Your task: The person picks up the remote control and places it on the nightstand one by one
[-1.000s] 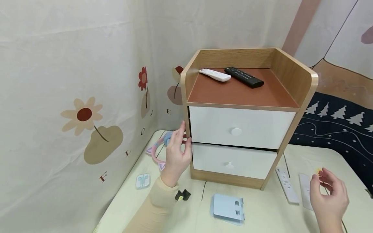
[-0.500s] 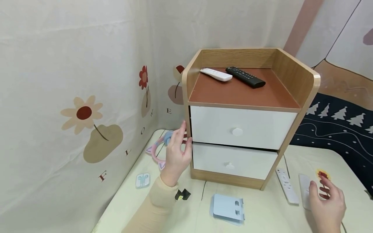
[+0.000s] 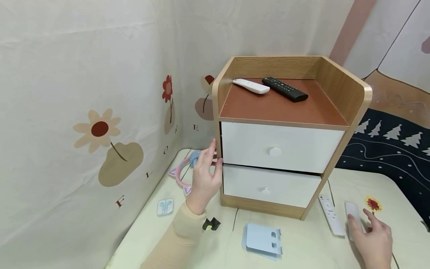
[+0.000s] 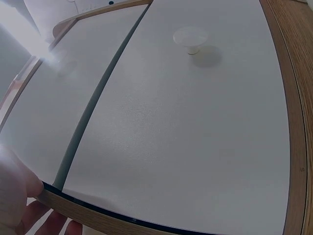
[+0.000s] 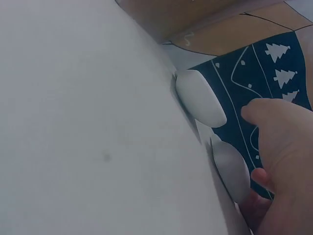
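A wooden cabinet (image 3: pixel 262 207) with two white drawers stands on the pale cloth. My left hand (image 3: pixel 203 183) rests against its left front edge, fingers nearly straight along the outer side. In the left wrist view, the thumb (image 4: pixel 33 185) touches the front edge, with fingertips showing beyond the side panel. At the right, my right hand (image 3: pixel 374 239) hovers over the near end of a white remote (image 3: pixel 351 210), thumb and fingers apart. The right wrist view shows that remote (image 5: pixel 232 169) by the fingers, apparently ungripped. Another white remote (image 3: pixel 330 215) with buttons lies to its left.
On the cabinet's top lie a white remote (image 3: pixel 251 86) and a black remote (image 3: pixel 284 89). A light blue folded plastic piece (image 3: pixel 263 239) lies in front. At left are boxed earphones (image 3: pixel 165 207) and a pink headset-like ring with cat ears (image 3: pixel 181 179), partly hidden.
My right hand has come down and leftward to the white remote, its fingers spreading about the near end. The left hand stays at the cabinet's edge. The view has shifted slightly.
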Available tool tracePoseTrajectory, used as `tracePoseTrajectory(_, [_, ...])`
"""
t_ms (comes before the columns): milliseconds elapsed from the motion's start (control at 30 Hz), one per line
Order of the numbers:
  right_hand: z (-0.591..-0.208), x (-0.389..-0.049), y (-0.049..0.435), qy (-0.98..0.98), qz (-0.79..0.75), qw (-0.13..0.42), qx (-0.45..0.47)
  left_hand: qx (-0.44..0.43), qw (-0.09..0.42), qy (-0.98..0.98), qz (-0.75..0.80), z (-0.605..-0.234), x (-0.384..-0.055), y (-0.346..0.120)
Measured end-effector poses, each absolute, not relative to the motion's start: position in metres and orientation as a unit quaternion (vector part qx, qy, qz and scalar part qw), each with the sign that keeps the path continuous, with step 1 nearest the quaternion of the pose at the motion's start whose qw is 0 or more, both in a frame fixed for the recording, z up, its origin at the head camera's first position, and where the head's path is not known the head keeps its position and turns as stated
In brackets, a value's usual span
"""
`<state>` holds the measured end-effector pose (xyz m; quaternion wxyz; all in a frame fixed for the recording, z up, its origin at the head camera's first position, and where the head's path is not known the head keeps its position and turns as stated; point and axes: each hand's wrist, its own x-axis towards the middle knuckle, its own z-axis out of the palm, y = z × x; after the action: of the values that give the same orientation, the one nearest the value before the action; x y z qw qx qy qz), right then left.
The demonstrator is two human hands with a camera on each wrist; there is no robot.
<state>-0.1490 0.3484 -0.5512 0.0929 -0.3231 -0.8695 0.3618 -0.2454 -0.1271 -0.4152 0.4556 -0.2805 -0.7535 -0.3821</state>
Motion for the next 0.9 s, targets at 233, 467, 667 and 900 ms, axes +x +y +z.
tracePoseTrajectory(233, [-0.5540, -0.1504, 0.3473, -0.879, 0.338, 0.062, -0.329, -0.277, 0.451, -0.758, -0.383, -0.4134, -0.2437, -0.1267])
tracePoseTrajectory(467, [-0.5577, -0.1523, 0.3464, -0.887, 0.321, 0.048, -0.329, -0.273, 0.437, -0.762, -0.393, -0.4156, -0.2431, -0.1277])
tracePoseTrajectory(667, [-0.5595, -0.1513, 0.3475, -0.896, 0.308, 0.045, -0.318, -0.273, 0.436, -0.761, -0.394, -0.4154, -0.2426, -0.1275])
tracePoseTrajectory(900, [-0.5594, -0.1519, 0.3481, -0.904, 0.294, 0.048, -0.307, -0.273, 0.433, -0.762, -0.398, -0.4140, -0.2413, -0.1272])
